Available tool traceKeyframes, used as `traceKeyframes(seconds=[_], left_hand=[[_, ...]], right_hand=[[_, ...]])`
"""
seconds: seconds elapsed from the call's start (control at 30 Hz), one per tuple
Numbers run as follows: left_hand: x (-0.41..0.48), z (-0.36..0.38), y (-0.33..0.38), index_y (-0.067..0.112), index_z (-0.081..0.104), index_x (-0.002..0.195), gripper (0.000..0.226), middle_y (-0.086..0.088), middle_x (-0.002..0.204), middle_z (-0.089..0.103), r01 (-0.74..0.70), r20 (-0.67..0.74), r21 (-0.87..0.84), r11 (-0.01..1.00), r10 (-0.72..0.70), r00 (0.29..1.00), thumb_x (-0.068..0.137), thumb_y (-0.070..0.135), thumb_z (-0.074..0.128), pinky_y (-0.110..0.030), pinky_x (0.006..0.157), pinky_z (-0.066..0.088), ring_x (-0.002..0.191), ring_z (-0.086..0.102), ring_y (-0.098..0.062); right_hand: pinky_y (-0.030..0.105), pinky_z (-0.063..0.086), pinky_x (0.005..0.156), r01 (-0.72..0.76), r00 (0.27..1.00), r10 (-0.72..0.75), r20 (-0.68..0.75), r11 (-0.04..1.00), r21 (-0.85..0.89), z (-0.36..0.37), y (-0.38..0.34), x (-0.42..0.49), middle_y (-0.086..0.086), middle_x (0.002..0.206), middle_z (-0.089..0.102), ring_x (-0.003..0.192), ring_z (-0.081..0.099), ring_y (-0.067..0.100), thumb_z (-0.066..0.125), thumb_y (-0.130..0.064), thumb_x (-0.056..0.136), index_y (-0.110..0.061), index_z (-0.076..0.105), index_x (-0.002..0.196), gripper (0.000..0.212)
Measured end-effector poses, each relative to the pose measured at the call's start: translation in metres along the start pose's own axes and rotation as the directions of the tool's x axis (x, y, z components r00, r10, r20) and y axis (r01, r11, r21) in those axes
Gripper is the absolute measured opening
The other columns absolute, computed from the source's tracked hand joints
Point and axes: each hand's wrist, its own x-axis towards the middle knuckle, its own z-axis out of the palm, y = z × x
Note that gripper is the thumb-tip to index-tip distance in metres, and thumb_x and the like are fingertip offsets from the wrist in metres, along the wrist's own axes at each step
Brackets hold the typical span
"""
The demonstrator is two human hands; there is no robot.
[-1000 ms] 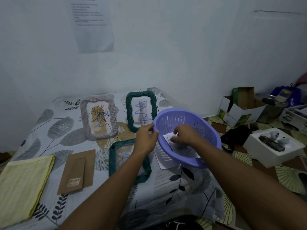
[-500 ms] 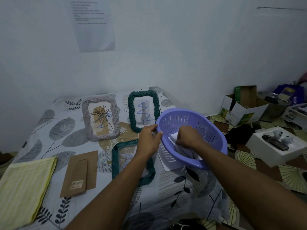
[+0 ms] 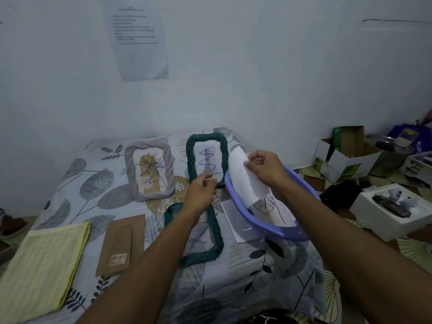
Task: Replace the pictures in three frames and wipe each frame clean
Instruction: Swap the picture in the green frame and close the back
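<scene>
My right hand [image 3: 265, 168] pinches a curled white picture sheet [image 3: 243, 183] and holds it above the purple basket [image 3: 294, 235]. Another picture with a leaf line drawing [image 3: 268, 206] lies inside the basket. My left hand [image 3: 201, 194] hovers left of the basket with fingers curled together; nothing shows in them. A lilac frame [image 3: 149, 169] and a green frame [image 3: 207, 157] stand against the wall, each with a scribbled picture. A second green frame [image 3: 210, 249] lies flat under my left forearm.
A brown backing board [image 3: 121, 244] and a folded yellow cloth [image 3: 42, 265] lie on the leaf-print bedsheet at the left. A white sheet [image 3: 235, 220] pokes out from under the basket. Cardboard boxes [image 3: 346, 157] and a white box [image 3: 395, 206] crowd the floor at the right.
My right hand has lifted a white sheet up out of the basket. My left hand has let go of the basket rim, and the basket has tipped down flatter onto the bed.
</scene>
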Motion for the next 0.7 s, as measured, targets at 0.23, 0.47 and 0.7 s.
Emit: traceKeyframes(seconds=[0.23, 0.47, 0.7], left_hand=[[-0.018, -0.051, 0.005, 0.01, 0.057, 0.117, 0.022, -0.009, 0.105, 0.067, 0.067, -0.05, -0.371, 0.926, -0.092, 0.994, 0.095, 0.014, 0.055, -0.038, 0.072, 0.058, 0.088, 0.065, -0.023], [-0.041, -0.081, -0.046, 0.015, 0.054, 0.12, 0.04, -0.003, 0.1, 0.065, -0.053, -0.214, 0.126, 0.991, 0.079, 0.974, 0.084, 0.015, 0.07, -0.03, 0.072, 0.054, 0.085, 0.061, -0.014], [-0.045, -0.072, -0.095, 0.021, 0.056, 0.126, 0.045, 0.0, 0.107, 0.064, -0.057, -0.186, 0.612, 0.789, 0.214, 0.959, 0.084, 0.03, 0.068, -0.036, 0.086, 0.046, 0.102, 0.055, -0.021]], right_hand=[[0.035, 0.048, 0.07, -0.032, 0.997, 0.012, 0.082, 0.968, 0.25, 0.058, -0.031, -0.029, 0.008, 0.089, 0.068, 0.077, 0.059, 0.024, 0.067, -0.012, 0.086, -0.021, 0.06, 0.084, 0.012], [0.029, 0.046, 0.069, 0.107, 0.992, -0.098, 0.076, 0.985, -0.137, 0.109, 0.023, -0.062, 0.0, 0.076, 0.058, 0.072, 0.054, 0.015, 0.073, -0.011, 0.082, -0.017, 0.059, 0.1, 0.024], [0.033, 0.047, 0.083, 0.27, 0.962, -0.201, 0.186, 0.815, -0.513, 0.125, 0.071, -0.077, 0.002, 0.112, 0.062, 0.105, 0.054, 0.021, 0.067, -0.03, 0.086, -0.02, 0.062, 0.116, 0.032]])
